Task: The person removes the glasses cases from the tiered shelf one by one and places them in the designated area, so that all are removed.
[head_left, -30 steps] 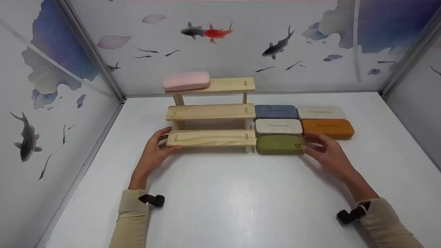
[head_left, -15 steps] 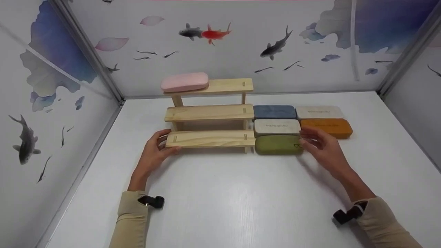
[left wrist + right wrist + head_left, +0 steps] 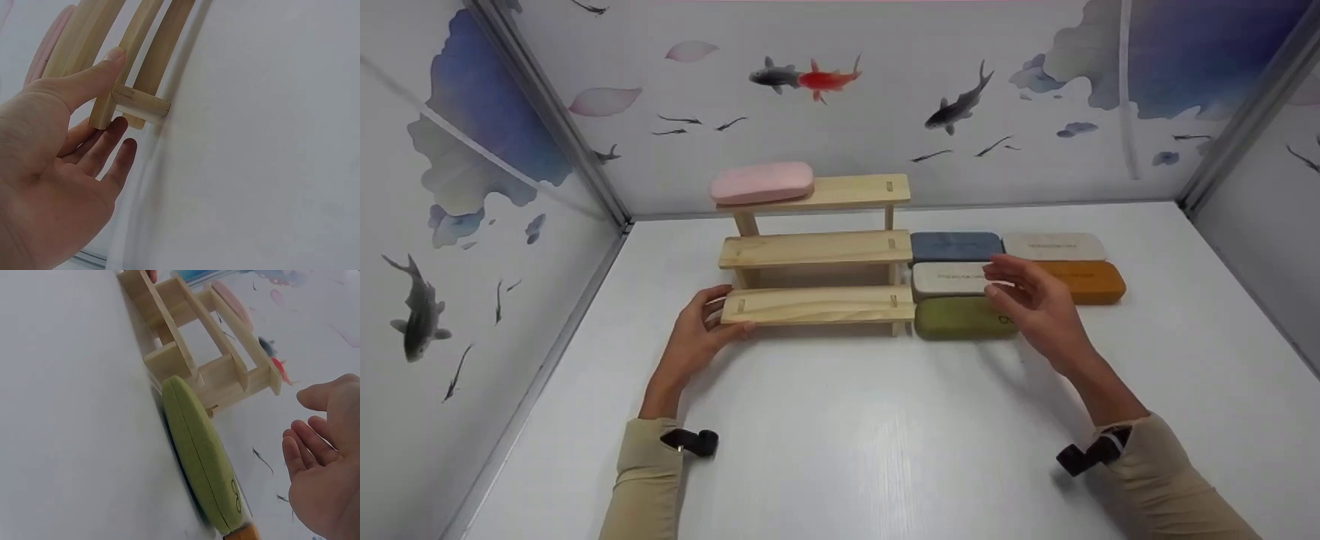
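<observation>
A three-step wooden display rack stands on the white table. My left hand holds the left end of its lowest board, thumb on the front edge; the left wrist view shows that thumb on the wood and the fingers at the end. My right hand hovers over the glasses cases with loosely bent fingers and holds nothing. Below it lie a green glasses case and a white case, both partly covered by the hand in the head view. A pink glasses case rests on the top board's left end.
Beside the rack's right side lie a blue case, a second white case and an orange case, packed close together. Panels with painted fish close off the table's back and sides.
My right hand has left the green case's right end, rising and moving left over the cases. The left hand stays at the rack, and the cases have not moved.
</observation>
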`<state>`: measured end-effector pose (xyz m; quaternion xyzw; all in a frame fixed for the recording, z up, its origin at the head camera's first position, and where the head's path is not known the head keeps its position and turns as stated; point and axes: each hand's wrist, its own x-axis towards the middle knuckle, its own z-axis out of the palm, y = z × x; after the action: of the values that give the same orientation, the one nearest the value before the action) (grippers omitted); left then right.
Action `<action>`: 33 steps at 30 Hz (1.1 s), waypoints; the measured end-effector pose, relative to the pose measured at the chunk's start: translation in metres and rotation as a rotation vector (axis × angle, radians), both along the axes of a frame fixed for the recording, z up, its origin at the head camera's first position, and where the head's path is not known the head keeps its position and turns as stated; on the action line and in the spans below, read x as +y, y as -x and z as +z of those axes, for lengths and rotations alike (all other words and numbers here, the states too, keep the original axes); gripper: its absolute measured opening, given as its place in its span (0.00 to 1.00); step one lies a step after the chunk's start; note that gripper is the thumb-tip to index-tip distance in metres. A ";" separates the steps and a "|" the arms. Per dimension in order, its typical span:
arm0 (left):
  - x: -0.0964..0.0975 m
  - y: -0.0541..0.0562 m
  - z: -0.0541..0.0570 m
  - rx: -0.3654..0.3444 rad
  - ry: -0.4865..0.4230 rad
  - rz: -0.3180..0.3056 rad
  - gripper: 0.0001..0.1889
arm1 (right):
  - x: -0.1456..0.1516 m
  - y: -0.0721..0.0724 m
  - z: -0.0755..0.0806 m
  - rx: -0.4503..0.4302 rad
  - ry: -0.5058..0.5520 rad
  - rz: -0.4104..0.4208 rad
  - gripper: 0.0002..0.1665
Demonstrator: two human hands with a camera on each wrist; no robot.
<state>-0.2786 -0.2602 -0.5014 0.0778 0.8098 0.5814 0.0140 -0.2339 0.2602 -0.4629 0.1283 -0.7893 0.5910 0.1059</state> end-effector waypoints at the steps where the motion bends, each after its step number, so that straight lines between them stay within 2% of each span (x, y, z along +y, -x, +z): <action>1: 0.000 0.000 0.000 -0.001 -0.002 0.001 0.45 | -0.004 0.001 0.001 0.000 0.007 0.006 0.29; 12: -0.002 0.001 -0.001 -0.005 0.022 0.001 0.46 | -0.047 0.025 0.008 0.011 0.071 0.093 0.29; 20: -0.002 0.000 -0.001 -0.001 0.021 0.001 0.46 | -0.073 0.037 0.012 -0.021 0.036 0.110 0.31; 23: -0.003 -0.001 -0.001 0.004 0.027 0.007 0.46 | -0.082 0.044 0.015 -0.005 0.033 0.120 0.31; 28: -0.003 0.000 -0.002 0.009 0.042 0.013 0.46 | -0.095 0.054 0.023 0.049 0.027 0.134 0.30; 33: -0.001 0.001 -0.001 0.021 0.047 0.017 0.46 | -0.106 0.061 0.036 0.053 0.000 0.145 0.31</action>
<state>-0.2799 -0.2612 -0.5025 0.0769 0.8239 0.5615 0.0025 -0.2952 0.1542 -0.4268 0.2005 -0.7749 0.5935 0.0838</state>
